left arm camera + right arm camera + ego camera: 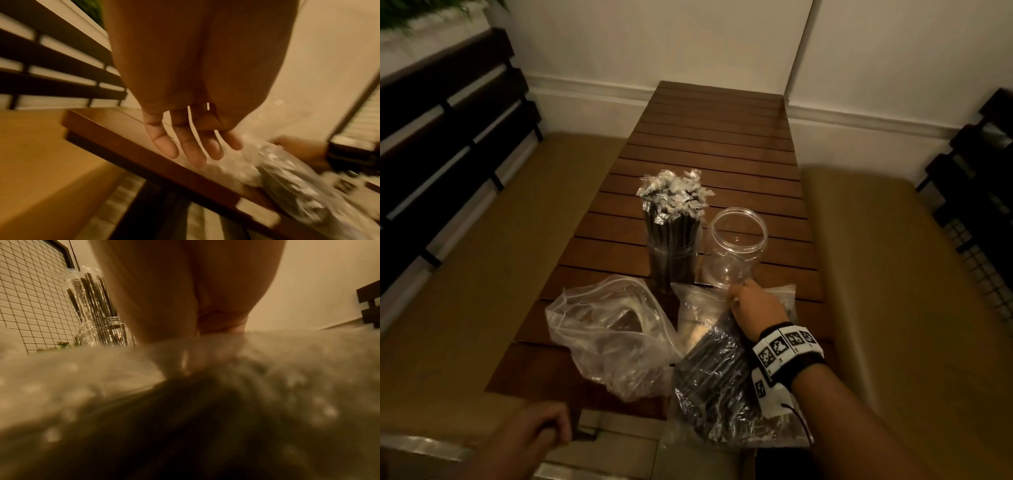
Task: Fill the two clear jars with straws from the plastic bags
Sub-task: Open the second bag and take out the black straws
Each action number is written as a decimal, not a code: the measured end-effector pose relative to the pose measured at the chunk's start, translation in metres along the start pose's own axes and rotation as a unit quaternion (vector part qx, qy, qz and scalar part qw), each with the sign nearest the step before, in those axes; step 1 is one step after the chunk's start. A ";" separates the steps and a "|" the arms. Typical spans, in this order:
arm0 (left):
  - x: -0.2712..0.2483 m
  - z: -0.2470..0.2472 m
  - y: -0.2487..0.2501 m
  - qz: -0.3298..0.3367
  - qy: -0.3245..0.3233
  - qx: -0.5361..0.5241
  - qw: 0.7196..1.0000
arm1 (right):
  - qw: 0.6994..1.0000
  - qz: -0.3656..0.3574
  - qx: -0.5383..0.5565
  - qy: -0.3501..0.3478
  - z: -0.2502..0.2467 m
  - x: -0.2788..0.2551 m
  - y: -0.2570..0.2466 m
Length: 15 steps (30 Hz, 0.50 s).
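Two jars stand side by side mid-counter: the full jar [671,260], on the left, is packed with dark wrapped straws [673,219], their clear wrapper ends fanned out above the rim, and just to its right the empty jar [736,246] stands upright, mouth open, with nothing inside. In front of them lie two bags. The empty bag [606,339] sits crumpled on the left, mouth gaping, nothing plainly in it. The full bag [719,377] lies on the right, stuffed with dark straws and hanging past the near edge of the counter [709,137]. The right hand [753,311] is down on the far end of that bag, just short of the empty jar's base. Are its fingers pinching the plastic or merely resting on it? Cannot tell from above, and the right wrist view gives only blur, with plastic bunched up against the palm [185,296] and the full jar [102,331] off to the side. A marker band [784,349] wraps that wrist. The left hand [541,435] hangs low at the near left corner of the counter, away from both bags; its fingers [166,146] are loosely extended and hold nothing. Tan cushioned benches [493,260] run along both sides of the slatted counter.
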<state>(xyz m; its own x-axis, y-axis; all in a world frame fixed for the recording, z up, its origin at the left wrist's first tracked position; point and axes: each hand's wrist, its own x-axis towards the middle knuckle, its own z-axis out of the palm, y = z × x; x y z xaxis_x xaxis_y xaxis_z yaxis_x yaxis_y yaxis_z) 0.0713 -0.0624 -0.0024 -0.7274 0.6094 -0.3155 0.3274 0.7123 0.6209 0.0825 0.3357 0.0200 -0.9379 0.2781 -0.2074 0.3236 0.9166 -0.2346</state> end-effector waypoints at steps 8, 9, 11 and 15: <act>0.043 0.035 0.133 0.165 -0.099 -0.077 0.978 | 0.998 0.027 0.011 0.049 -0.048 -0.055 0.016; 0.050 0.036 0.147 0.179 -0.101 -0.091 0.974 | 0.998 0.037 0.006 0.060 -0.058 -0.064 0.019; 0.060 0.040 0.172 0.202 -0.107 -0.114 0.967 | 0.994 0.060 0.004 0.095 -0.078 -0.084 0.023; 0.070 0.043 0.216 0.226 -0.117 -0.193 0.948 | 0.980 0.097 -0.012 0.172 -0.110 -0.118 0.021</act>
<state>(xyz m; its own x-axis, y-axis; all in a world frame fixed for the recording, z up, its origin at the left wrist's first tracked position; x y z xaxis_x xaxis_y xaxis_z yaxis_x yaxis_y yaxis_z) 0.1166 0.1488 0.0788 -0.3971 0.9145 -0.0778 0.2947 0.2074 0.9328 0.1864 0.3537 0.1443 -0.8473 0.5240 0.0868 0.5007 0.8426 -0.1982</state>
